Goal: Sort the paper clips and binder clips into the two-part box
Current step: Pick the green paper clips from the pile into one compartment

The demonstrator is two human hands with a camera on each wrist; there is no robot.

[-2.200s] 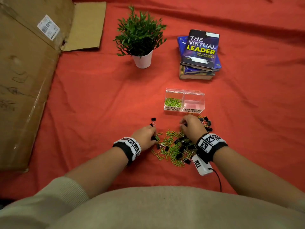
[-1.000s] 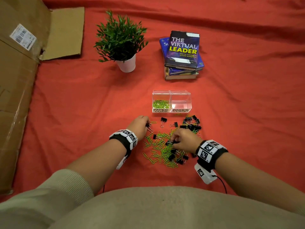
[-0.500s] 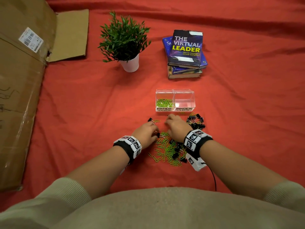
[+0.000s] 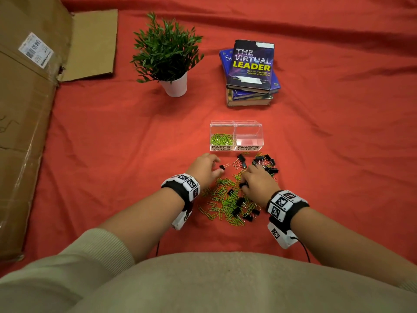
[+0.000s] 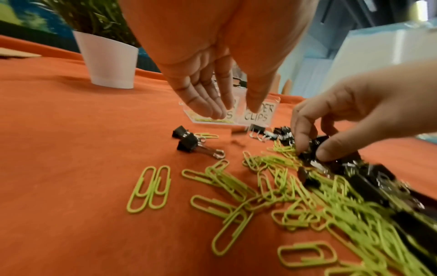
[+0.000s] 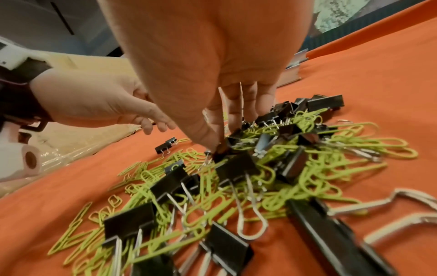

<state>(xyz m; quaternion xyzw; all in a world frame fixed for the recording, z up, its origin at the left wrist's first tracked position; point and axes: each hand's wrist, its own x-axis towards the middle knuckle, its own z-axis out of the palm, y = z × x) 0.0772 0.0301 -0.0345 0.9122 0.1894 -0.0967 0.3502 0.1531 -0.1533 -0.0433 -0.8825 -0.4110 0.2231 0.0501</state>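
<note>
A red cloth (image 4: pixel 112 136) covers the whole desk, with a flattened cardboard box (image 4: pixel 24 114) along its left edge, a potted plant (image 4: pixel 168 55) and a stack of books (image 4: pixel 250 71) at the far side. Nearer the person stands the clear two-part box (image 4: pixel 235 123); its left half, labelled for paper clips, already holds a small heap of green ones, while the right half, labelled for binder clips, looks empty.

Just in front of the box lies the mixed pile: green paper clips (image 4: pixel 225 199) tangled with black binder clips (image 4: pixel 266 163), a few black ones lying off to the far side.

The left hand (image 4: pixel 204 170) hovers over the pile's left edge, fingers straight and relaxed, holding nothing; a lone binder clip (image 5: pixel 189 143) lies just below its fingertips. The right hand (image 4: pixel 259 184) reaches into the heap, thumb and forefinger pinching one small black binder clip (image 6: pixel 218 151).

The step in hand looks to be lifting that clip out for the right half. It would go best by raising it slowly and giving it a slight shake, since green clips hook easily on the wire handles and could ride along into the wrong half. The left hand could take the lone clip, which is free of the tangle.
</note>
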